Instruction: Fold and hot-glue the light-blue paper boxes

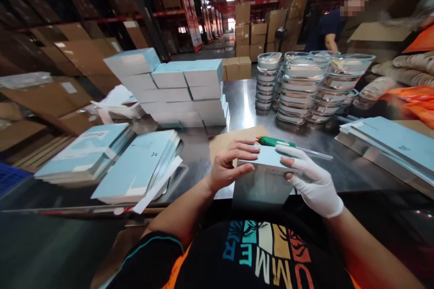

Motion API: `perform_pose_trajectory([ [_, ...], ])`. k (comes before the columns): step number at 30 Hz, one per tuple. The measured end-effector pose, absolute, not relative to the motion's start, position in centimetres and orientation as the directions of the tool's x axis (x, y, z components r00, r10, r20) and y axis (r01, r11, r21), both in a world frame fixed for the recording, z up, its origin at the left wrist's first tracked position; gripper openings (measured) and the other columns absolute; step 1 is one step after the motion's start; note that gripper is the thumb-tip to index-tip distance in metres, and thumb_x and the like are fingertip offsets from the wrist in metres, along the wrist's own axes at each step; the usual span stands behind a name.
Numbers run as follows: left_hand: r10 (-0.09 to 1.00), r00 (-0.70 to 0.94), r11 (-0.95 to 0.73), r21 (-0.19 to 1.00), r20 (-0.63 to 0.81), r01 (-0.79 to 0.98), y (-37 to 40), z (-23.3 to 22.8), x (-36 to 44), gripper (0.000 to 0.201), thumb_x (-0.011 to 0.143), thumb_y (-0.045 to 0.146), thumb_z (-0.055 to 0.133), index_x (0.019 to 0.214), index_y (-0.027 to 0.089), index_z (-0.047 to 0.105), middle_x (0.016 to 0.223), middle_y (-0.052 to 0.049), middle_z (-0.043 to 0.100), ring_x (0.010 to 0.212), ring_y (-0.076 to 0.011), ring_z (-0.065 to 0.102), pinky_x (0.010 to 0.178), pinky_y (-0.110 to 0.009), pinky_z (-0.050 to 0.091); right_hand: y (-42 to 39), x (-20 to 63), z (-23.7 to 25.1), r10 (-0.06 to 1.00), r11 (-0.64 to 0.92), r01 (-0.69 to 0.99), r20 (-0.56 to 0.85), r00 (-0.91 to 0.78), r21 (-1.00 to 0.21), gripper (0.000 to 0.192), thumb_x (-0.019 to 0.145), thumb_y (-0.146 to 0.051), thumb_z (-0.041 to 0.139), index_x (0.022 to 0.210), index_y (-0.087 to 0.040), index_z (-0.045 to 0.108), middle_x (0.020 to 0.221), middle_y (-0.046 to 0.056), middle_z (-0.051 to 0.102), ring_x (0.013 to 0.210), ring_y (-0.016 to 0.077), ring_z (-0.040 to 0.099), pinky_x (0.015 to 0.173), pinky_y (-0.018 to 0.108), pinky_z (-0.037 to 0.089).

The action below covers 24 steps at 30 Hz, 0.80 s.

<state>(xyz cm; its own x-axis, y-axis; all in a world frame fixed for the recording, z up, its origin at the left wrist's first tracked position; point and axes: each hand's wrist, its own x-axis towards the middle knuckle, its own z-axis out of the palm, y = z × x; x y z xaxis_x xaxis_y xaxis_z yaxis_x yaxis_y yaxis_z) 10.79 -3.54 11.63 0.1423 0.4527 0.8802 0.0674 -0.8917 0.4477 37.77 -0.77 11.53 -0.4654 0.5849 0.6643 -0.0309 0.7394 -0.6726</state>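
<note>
A small light-blue box rests at the near edge of a steel table, held between both hands. My bare left hand grips its left side with fingers curled over the top. On the box's right side is my right hand, in a white glove. Just behind the box lies a green-handled tool on a brown cardboard sheet.
Stacked light-blue boxes stand at the table's middle left. Flat blue box blanks lie in piles at the left and right. Stacks of clear lidded containers stand behind. A person stands at the far right; cardboard cartons fill the shelves.
</note>
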Motion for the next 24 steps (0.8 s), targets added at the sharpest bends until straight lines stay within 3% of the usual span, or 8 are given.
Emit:
perform_pose_trajectory([
  [4, 0.504, 0.246, -0.863, 0.495, 0.828, 0.099, -3.9, 12.2, 9.5, 0.052, 0.092, 0.043, 0.086, 0.139, 0.026, 0.074, 0.12, -0.013, 0.082, 0.119, -0.0303, 0.075, 0.108, -0.048, 0.058, -0.6, 37.1, 9.4, 0.665, 0.689, 0.071, 0.591, -0.456, -0.721, 0.101, 0.095, -0.056, 0.078, 0.176, -0.037, 0.02, 0.175, 0.013, 0.04, 0.157, 0.0335, 0.048, 0.127, 0.055, 0.045],
  [7, 0.544, 0.439, -0.837, 0.502, 0.715, 0.22, -4.7, 13.2, 8.4, 0.063, 0.091, 0.05, 0.084, 0.148, 0.027, 0.068, 0.136, -0.017, 0.075, 0.124, -0.0319, 0.072, 0.11, -0.047, 0.057, -1.0, 36.4, 8.7, 0.636, 0.714, 0.125, 0.564, -0.526, -0.689, 0.108, 0.095, -0.057, 0.076, 0.177, -0.036, 0.009, 0.181, 0.014, 0.026, 0.161, 0.0354, 0.04, 0.13, 0.058, 0.037],
  [9, 0.539, 0.542, -0.838, 0.476, 0.645, 0.267, -5.2, 14.0, 8.0, 0.06, 0.092, 0.051, 0.083, 0.147, 0.028, 0.069, 0.151, -0.018, 0.066, 0.135, -0.0348, 0.066, 0.114, -0.049, 0.054, -1.5, 36.0, 8.7, 0.593, 0.754, 0.123, 0.587, -0.552, -0.646, 0.112, 0.095, -0.054, 0.076, 0.177, -0.035, 0.002, 0.183, 0.016, 0.018, 0.157, 0.0362, 0.045, 0.129, 0.058, 0.038],
  [15, 0.538, 0.646, -0.83, 0.476, 0.542, 0.291, -6.2, 15.1, 7.6, 0.061, 0.098, 0.044, 0.076, 0.156, 0.033, 0.06, 0.156, -0.017, 0.062, 0.136, -0.0347, 0.065, 0.113, -0.047, 0.054, -2.3, 35.5, 9.0, 0.534, 0.782, 0.063, 0.614, -0.582, -0.62, 0.126, 0.094, -0.051, 0.077, 0.175, -0.027, -0.016, 0.16, 0.021, 0.049, 0.13, 0.0315, 0.064, 0.116, 0.052, 0.052],
  [17, 0.53, 0.662, -0.835, 0.463, 0.529, 0.298, -6.3, 15.2, 7.6, 0.061, 0.099, 0.042, 0.075, 0.157, 0.034, 0.059, 0.158, -0.016, 0.061, 0.135, -0.0337, 0.065, 0.112, -0.046, 0.054, -2.3, 35.6, 9.2, 0.515, 0.794, 0.059, 0.619, -0.593, -0.604, 0.125, 0.095, -0.05, 0.077, 0.175, -0.029, -0.016, 0.171, 0.024, 0.035, 0.136, 0.033, 0.062, 0.118, 0.055, 0.05],
  [20, 0.528, 0.677, -0.835, 0.461, 0.513, 0.302, -6.4, 15.1, 7.7, 0.06, 0.1, 0.037, 0.074, 0.158, 0.035, 0.058, 0.16, -0.015, 0.059, 0.136, -0.0331, 0.065, 0.115, -0.045, 0.053, -2.3, 35.7, 9.7, 0.445, 0.843, 0.038, 0.656, -0.61, -0.537, 0.109, 0.098, -0.045, 0.075, 0.177, -0.034, 0.001, 0.183, 0.021, 0.003, 0.162, 0.0399, 0.035, 0.128, 0.062, 0.037],
  [22, 0.534, 0.674, -0.828, 0.474, 0.51, 0.299, -6.3, 14.9, 7.6, 0.059, 0.101, 0.035, 0.073, 0.158, 0.037, 0.057, 0.161, -0.013, 0.059, 0.137, -0.0328, 0.064, 0.116, -0.045, 0.052, -2.2, 35.7, 9.9, 0.393, 0.862, -0.026, 0.701, -0.595, -0.506, 0.086, 0.099, -0.04, 0.075, 0.171, -0.037, 0.028, 0.184, 0.016, 0.009, 0.168, 0.0391, 0.023, 0.129, 0.063, 0.034],
  [24, 0.541, 0.667, -0.822, 0.489, 0.512, 0.292, -6.0, 14.6, 7.3, 0.059, 0.102, 0.036, 0.071, 0.159, 0.039, 0.056, 0.162, -0.012, 0.058, 0.137, -0.0321, 0.065, 0.117, -0.046, 0.052, -2.0, 35.7, 10.0, 0.366, 0.859, -0.101, 0.739, -0.566, -0.503, 0.063, 0.1, -0.034, 0.074, 0.158, -0.038, 0.049, 0.177, 0.015, 0.031, 0.164, 0.0345, 0.035, 0.126, 0.058, 0.041],
])
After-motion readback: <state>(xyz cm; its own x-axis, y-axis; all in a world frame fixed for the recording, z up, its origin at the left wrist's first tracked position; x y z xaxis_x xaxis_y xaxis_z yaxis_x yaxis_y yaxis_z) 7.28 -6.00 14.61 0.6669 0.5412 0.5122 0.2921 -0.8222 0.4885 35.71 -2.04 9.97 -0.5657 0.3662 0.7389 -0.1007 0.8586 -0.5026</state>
